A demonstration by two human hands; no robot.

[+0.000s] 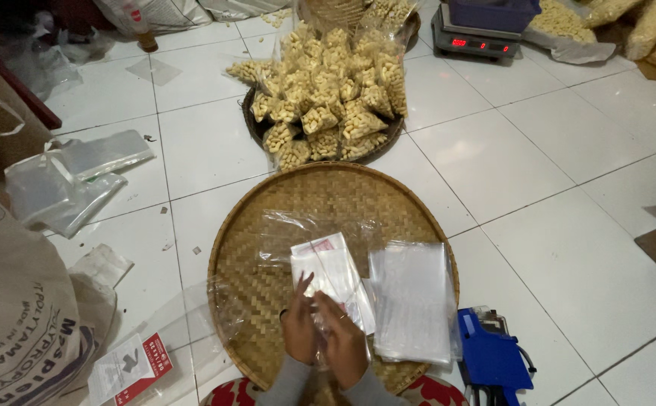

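Pinching a thin clear plastic bag (320, 319) between both sets of fingers, I work over the near edge of the round woven tray (268, 225) on the tiled floor (569, 225). My left hand (299, 331) and right hand (343, 342) are pressed close together, fingers clamped on the film. I judge the risk is slipping: the film looks slick, so two layers may stick and a bag could tear or slide off onto the stack of clear bags (412, 297) just beside it. The bag is see-through, limp and wrinkled, partly overlapping a white printed sheet (332, 271). Beyond the tray sits a basket heaped with filled snack packets (328, 98).
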